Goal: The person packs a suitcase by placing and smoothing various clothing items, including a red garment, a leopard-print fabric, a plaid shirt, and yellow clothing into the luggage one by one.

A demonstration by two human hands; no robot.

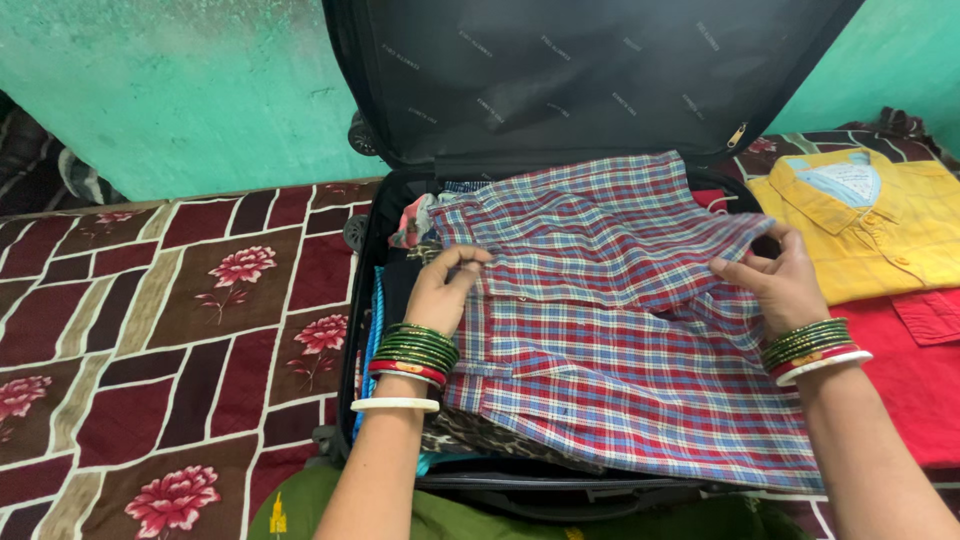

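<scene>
Hands work a checked shirt [620,330] lying on top of the clothes in an open suitcase [600,90] on a flowered bedspread [180,330]. Left hand [440,290] pinches its left edge with fingers together; right hand [775,280] grips the folded right edge. Yellow shirt [880,225] lies just beside.

soft even light — sharp, slight edge-bend

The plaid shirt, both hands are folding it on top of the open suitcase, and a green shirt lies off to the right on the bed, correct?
Not quite: the head view shows the shirt to the right is yellow, not green. Both the left hand and right hand do hold the plaid shirt over the open suitcase.
</scene>
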